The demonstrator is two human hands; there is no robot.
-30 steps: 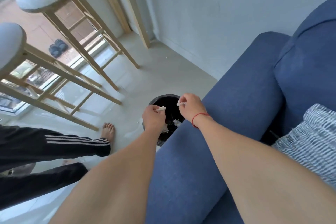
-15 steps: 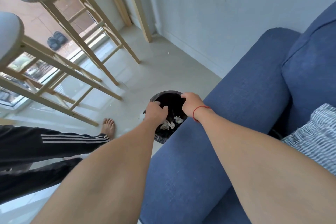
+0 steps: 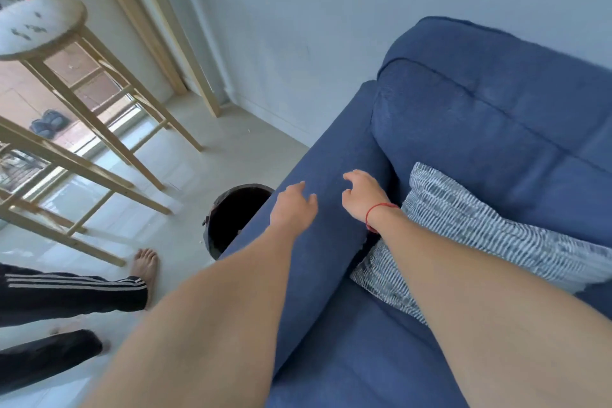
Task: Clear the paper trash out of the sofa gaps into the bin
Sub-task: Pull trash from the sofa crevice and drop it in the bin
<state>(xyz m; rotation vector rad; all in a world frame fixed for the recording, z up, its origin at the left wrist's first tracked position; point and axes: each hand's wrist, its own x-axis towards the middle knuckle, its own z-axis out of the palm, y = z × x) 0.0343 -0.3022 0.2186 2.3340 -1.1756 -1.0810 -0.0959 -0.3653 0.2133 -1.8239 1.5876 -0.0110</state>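
A black round bin (image 3: 228,219) stands on the floor beside the blue sofa's armrest (image 3: 331,242), which hides part of it. My left hand (image 3: 293,207) hovers over the armrest with fingers apart and nothing in it. My right hand (image 3: 362,197), a red string on its wrist, is also open and empty above the armrest's inner side, near the dark gap (image 3: 394,175) between armrest and back cushion. No paper is visible in the gap or the bin from here.
A blue-and-white patterned cushion (image 3: 470,225) lies on the sofa seat under my right forearm. Two wooden stools (image 3: 99,116) stand on the pale floor at the left. My legs in black striped trousers (image 3: 66,295) and a bare foot (image 3: 145,265) are near the bin.
Both hands held paper scraps over the bin, let them go inside it, then came back over the armrest empty. The view has swung right toward the sofa.
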